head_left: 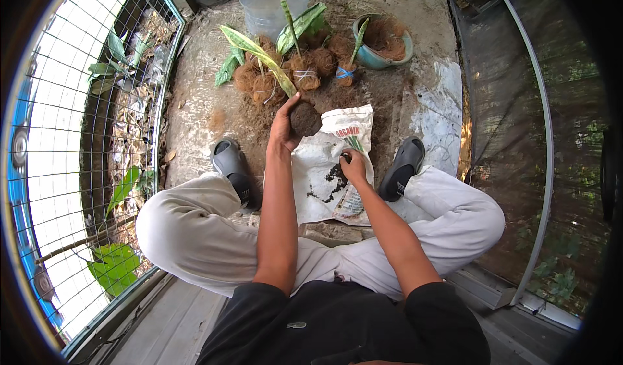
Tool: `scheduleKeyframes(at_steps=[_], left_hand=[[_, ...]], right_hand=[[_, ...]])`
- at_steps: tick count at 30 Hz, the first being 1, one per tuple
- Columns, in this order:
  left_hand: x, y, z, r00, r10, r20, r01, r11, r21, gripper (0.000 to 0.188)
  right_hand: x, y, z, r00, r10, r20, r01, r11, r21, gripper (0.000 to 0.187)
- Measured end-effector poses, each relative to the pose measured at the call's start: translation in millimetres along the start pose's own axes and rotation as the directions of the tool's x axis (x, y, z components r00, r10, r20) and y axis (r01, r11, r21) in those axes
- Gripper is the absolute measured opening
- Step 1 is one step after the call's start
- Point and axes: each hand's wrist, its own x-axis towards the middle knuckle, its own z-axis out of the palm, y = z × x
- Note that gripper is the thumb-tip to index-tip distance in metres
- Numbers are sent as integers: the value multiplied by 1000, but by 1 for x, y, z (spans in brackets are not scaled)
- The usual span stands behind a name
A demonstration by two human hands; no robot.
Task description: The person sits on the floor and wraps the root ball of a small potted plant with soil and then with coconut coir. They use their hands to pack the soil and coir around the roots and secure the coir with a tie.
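Observation:
A dark, round soil ball (305, 119) rests in my left hand (281, 129), whose fingers curl around it. From its top a long yellow-green leaf (266, 59) slants up and to the left, so it looks like a plant rooted in the ball. My right hand (354, 168) is closed at the fingertips over crumbs of dark soil (337, 178). Those crumbs lie scattered on a white printed sack (311, 164) spread between my feet. How much soil the right fingers pinch is hidden.
Several fibre-wrapped root balls with leaves, one a tied coir ball (305, 73), stand beyond my hands. Behind them is a clear plastic tub (275, 1); to the right, a green pot (384, 42) of brown fibre. A wire fence (84, 105) runs along the left, dark netting (506, 105) along the right.

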Motion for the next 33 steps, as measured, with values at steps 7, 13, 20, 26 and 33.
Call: scheduleKeyframes(at_steps=[7,13,20,26,33], left_hand=[[-16,1,-43,995,-74,-66,75,997,17,32],[-26,-1,-79,982,-112,-150,140,971,192,29],[-33,-8,-114,930,-177,-323,315,836,449,33],[-16,-23,-129,908,-43,-417,323,707,630,30],[2,-22,-151,847,-312,-431,510,707,490,25]], right_hand=[[10,38,-5,999,27,-38,-31,993,-116,47],[24,68,-12,957,288,-27,-286,956,59,50],[26,84,-4,947,315,-55,-307,943,125,45],[27,95,0,938,331,-108,-307,933,190,41],[28,93,-4,939,324,-118,-285,921,265,31]])
